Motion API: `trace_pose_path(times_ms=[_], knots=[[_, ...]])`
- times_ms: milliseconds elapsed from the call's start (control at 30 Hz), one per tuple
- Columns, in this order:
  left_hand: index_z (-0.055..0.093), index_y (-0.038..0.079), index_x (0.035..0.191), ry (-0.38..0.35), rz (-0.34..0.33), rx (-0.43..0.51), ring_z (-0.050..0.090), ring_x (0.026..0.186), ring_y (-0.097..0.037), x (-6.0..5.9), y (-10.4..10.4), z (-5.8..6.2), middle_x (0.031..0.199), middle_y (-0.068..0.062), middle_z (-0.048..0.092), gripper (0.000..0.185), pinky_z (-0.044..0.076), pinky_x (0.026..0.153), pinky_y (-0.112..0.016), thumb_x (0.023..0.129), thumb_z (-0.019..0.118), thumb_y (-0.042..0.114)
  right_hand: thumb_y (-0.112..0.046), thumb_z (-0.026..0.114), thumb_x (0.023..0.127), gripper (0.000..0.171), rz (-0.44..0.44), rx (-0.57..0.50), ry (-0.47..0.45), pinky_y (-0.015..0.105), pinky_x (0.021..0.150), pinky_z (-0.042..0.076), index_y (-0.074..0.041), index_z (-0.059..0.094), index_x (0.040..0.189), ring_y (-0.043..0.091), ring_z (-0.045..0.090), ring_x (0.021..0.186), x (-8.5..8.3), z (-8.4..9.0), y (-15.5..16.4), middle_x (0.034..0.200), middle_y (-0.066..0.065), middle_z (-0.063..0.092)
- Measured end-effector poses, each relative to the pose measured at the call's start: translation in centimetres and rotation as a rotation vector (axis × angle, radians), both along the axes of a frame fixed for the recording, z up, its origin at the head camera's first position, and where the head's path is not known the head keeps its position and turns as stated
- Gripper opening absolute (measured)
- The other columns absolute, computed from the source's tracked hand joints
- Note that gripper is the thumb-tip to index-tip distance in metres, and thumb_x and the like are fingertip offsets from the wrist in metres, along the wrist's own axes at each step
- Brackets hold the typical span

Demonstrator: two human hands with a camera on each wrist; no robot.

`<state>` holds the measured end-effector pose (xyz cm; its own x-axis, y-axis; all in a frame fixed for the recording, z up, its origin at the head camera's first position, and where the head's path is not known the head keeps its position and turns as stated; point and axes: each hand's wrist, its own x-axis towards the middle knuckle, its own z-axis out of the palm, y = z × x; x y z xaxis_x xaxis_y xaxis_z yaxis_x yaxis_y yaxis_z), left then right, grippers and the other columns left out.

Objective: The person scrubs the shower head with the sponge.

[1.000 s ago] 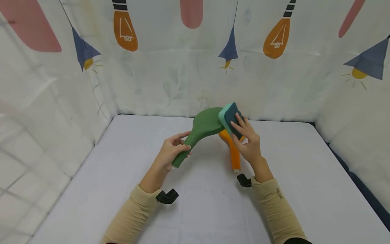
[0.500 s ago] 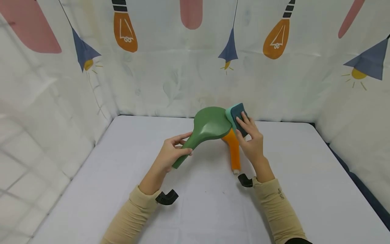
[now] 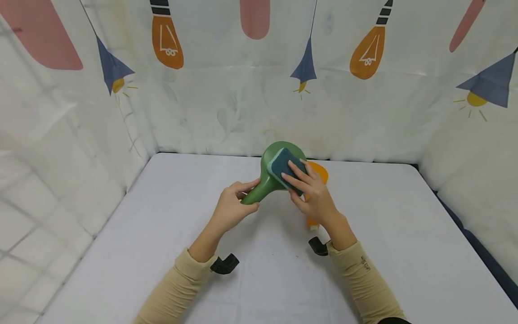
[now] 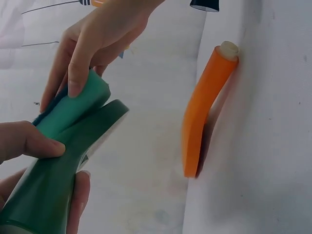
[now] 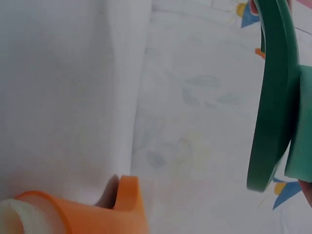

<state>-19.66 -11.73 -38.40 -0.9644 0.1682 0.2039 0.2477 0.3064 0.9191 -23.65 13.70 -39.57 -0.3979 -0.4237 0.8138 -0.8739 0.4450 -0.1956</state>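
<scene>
1. Left hand [image 3: 234,206]: gripping the green paddle [image 3: 267,181] by its handle, thumb on one face, fingers behind.
2. Right hand [image 3: 317,198]: holding the two-tone sponge [image 3: 283,164], fingers spread over its dark side, thumb at its edge.
3. Sponge's light teal side touches the paddle's broad face; both wrist views show the contact.
4. Green paddle is raised off the tabletop [image 3: 259,279], tilted, head toward the far edge, handle toward the left edge.
5. Orange paddle [image 4: 202,109] lies on the tabletop right of the green one, head near the far edge, pale-tipped handle pointing away from it. Right forearm partly hides it in head view.
6. Printed cloth [image 3: 243,99] hangs behind the far edge.
</scene>
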Motion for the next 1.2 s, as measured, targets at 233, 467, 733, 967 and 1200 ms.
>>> trace_pose_path(times_ms=[233,467,733,967,1200], knots=[[0.068,0.012,0.136,0.115,0.016,-0.122,0.058,0.086,-0.022,0.8,0.5,0.1,0.094,-0.007,0.056,0.061,0.048,0.067,-0.031,0.077,0.076,-0.005,0.013,0.073,0.085,0.046,-0.076,-0.205,-0.216,0.071,0.109,0.029,0.005,0.067,0.131,0.055,0.037,0.139,-0.4,-0.5,1.3,0.147,0.025,0.05],[0.069,0.008,0.134,0.322,0.074,-0.3,0.044,0.069,-0.016,1.0,0.8,-0.4,0.089,-0.004,0.05,0.062,0.042,0.059,-0.028,0.075,0.076,-0.01,0.009,0.075,0.086,0.047,-0.089,-0.177,-0.182,0.07,0.108,0.031,0.006,0.065,0.132,0.058,0.036,0.138,-0.2,-1.0,-0.1,0.148,0.027,0.048],[0.071,0.008,0.132,0.444,0.101,-0.492,0.05,0.064,-0.013,1.0,1.0,-0.7,0.096,-0.008,0.055,0.059,0.045,0.053,-0.026,0.076,0.079,-0.01,0.007,0.079,0.078,0.048,-0.027,-0.038,0.062,0.07,0.1,0.041,0.001,0.071,0.126,0.06,0.043,0.132,0.4,-0.6,-2.0,0.141,0.026,0.056],[0.074,0.007,0.127,0.569,0.076,-0.58,0.062,0.068,-0.018,0.9,1.1,-0.8,0.101,-0.01,0.06,0.053,0.049,0.054,-0.026,0.077,0.08,-0.009,0.006,0.079,0.079,0.047,-0.076,0.054,0.15,0.067,0.104,0.04,-0.004,0.073,0.125,0.058,0.043,0.133,0.8,0.1,-1.8,0.14,0.023,0.059],[0.075,0.006,0.125,0.571,0.074,-0.602,0.071,0.083,-0.024,1.1,1.2,-0.8,0.11,-0.01,0.067,0.05,0.055,0.061,-0.032,0.077,0.08,-0.009,0.008,0.075,0.079,0.044,-0.224,-0.08,0.118,0.073,0.095,0.04,0.0,0.074,0.122,0.06,0.048,0.126,0.5,0.4,-0.9,0.139,0.025,0.059]])
